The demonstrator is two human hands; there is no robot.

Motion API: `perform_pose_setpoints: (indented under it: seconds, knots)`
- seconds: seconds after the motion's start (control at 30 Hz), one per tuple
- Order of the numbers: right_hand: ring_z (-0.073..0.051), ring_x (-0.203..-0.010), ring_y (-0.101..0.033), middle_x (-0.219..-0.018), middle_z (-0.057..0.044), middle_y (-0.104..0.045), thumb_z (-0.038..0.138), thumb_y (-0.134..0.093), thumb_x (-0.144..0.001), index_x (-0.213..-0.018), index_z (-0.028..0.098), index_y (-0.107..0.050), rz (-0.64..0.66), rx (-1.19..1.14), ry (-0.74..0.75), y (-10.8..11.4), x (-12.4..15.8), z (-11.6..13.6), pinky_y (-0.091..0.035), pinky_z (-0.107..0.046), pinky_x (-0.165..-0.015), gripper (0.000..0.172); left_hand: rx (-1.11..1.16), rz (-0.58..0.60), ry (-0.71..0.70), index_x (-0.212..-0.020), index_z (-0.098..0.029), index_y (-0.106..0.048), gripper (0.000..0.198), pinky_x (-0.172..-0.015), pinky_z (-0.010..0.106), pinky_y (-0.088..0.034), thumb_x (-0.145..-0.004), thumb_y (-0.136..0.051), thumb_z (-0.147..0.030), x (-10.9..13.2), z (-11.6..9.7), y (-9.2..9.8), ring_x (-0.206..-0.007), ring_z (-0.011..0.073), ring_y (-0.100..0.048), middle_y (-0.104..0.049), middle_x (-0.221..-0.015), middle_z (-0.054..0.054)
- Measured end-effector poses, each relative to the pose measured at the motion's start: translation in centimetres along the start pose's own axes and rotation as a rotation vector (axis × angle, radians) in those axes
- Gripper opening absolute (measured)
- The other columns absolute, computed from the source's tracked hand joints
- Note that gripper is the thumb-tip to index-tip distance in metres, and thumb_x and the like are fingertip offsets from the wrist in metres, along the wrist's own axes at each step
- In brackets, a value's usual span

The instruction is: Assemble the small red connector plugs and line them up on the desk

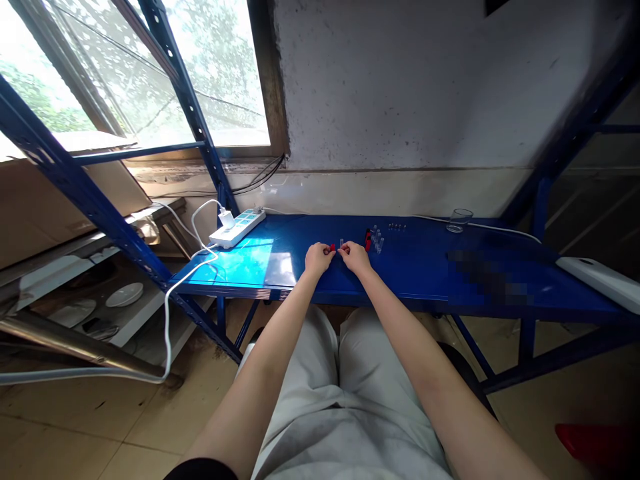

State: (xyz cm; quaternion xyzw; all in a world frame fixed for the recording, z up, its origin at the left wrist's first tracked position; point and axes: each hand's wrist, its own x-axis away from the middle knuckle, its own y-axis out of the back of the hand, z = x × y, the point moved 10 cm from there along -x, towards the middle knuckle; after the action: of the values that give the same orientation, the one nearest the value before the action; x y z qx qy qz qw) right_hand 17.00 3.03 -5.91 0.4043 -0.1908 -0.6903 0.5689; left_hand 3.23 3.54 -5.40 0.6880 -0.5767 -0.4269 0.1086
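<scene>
Left hand (319, 257) angles inward, apparently pinching a red piece (333, 247).

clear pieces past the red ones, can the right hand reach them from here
Probably yes: the clear pieces sit close by the right hand, though the red pieces stand partly between.

The metal workbench (415, 267) is blue. Over it shows a small red piece (333, 247); on it, a red-and-black piece (368, 240) and a white power strip (231, 236) with pale-blue socket panels (245, 222). The wall (400, 87) behind is grey, dark-specked; the trousers (307, 380) before it, pale grey.
</scene>
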Motion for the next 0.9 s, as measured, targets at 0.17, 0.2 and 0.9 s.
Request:
perform_pose_setpoints:
  seconds: [0.17,0.2,0.9]
  knots:
    - [-0.018,-0.069,-0.058,-0.075,-0.005,-0.063,0.028,-0.055,-0.079,-0.081,0.019,-0.062,0.034,0.091,-0.001,-0.1,0.0,0.2,-0.039,-0.027,-0.059,0.012,-0.001,0.004,0.015,-0.065,-0.018,-0.065,0.010,-0.062,0.028,-0.039,-0.067,-0.066,-0.028,0.0,0.3,-0.1,-0.067,0.0183,-0.053,-0.059,-0.070,0.006]
    - [-0.018,-0.070,-0.058,-0.076,-0.006,-0.063,0.028,-0.055,-0.079,-0.081,0.019,-0.062,0.038,0.108,0.000,-0.2,0.0,0.3,-0.039,-0.027,-0.060,0.012,0.009,0.004,0.020,-0.065,-0.019,-0.065,0.010,-0.062,0.028,-0.039,-0.066,-0.066,-0.028,0.0,0.3,-0.1,-0.067,0.0185,-0.053,-0.059,-0.069,0.006]
    - [-0.018,-0.066,-0.055,-0.078,-0.006,-0.059,0.024,-0.036,-0.081,-0.098,0.019,-0.051,-0.135,-0.188,-0.059,2.8,1.8,0.3,-0.039,-0.027,-0.052,0.023,0.276,-0.262,0.128,-0.088,-0.016,-0.058,0.017,-0.078,0.031,-0.044,-0.081,-0.042,-0.013,1.1,1.2,4.2,-0.087,0.0184,-0.055,-0.060,-0.093,0.009]
